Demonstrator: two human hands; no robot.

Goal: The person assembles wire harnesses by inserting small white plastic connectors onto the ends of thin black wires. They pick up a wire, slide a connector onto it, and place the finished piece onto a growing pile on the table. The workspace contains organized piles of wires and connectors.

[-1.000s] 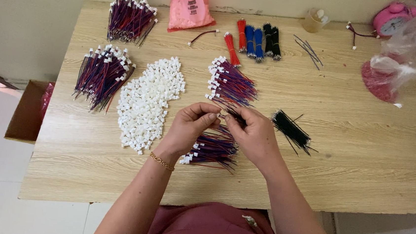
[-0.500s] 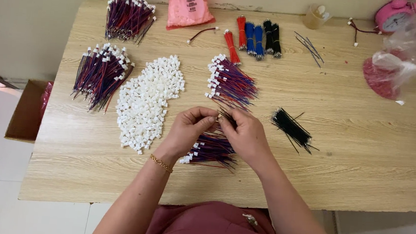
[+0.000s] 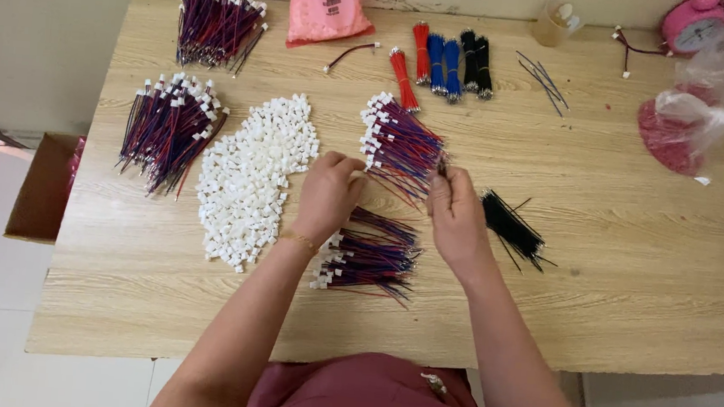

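Pink clock [image 3: 696, 23] cut off at top; fingers' [image 3: 442, 171] contents too small.

One head camera, looking steeply down over our own arms

We see everything from a single camera worn on the head, above the near edge of the wooden table [image 3: 597, 274] and facing away from our body toward the wall behind it. It sits far enough up to take in nearly the whole table from near edge to far edge, with floor and a cardboard box [image 3: 40, 191] left of the table. Our forearms enter from the bottom edge, over the table's middle. There is no second view to share anything with.
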